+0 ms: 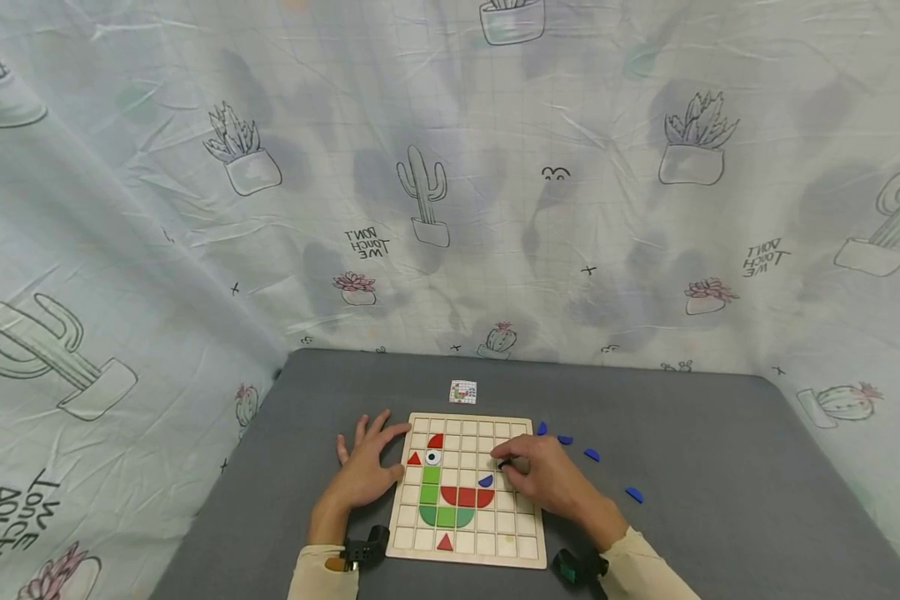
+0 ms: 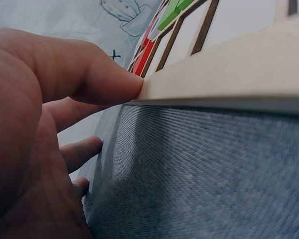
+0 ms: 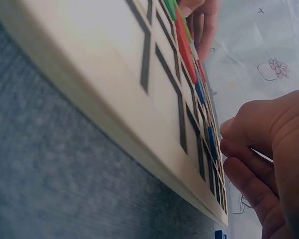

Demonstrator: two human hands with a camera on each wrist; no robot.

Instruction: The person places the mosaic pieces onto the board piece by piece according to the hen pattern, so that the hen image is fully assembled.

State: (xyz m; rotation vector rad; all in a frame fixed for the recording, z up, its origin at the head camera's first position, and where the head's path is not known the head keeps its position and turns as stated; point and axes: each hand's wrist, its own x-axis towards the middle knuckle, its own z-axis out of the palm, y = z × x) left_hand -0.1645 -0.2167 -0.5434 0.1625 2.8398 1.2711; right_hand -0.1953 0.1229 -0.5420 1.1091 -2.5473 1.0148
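Observation:
A wooden grid board [image 1: 527,552] lies on the grey table, with red, green and blue flat pieces set in its cells. They form a bird-like figure with a white eye tile [image 1: 432,457]. My left hand [image 1: 367,471] rests at the board's left edge, fingers spread, its thumb [image 2: 114,82] touching the rim. My right hand [image 1: 547,475] is over the board's right side, thumb and forefinger drawn together at a dark blue piece [image 3: 212,142], mostly hidden from the head view. To its left, a blue half-circle piece [image 1: 485,481] sits above the red row [image 1: 467,497].
Several loose blue half-circle pieces [image 1: 592,455] lie on the table right of the board. A small picture card [image 1: 462,392] lies beyond the board's far edge. A curtain [image 1: 495,208] printed with cacti hangs behind and around the grey table [image 1: 720,467].

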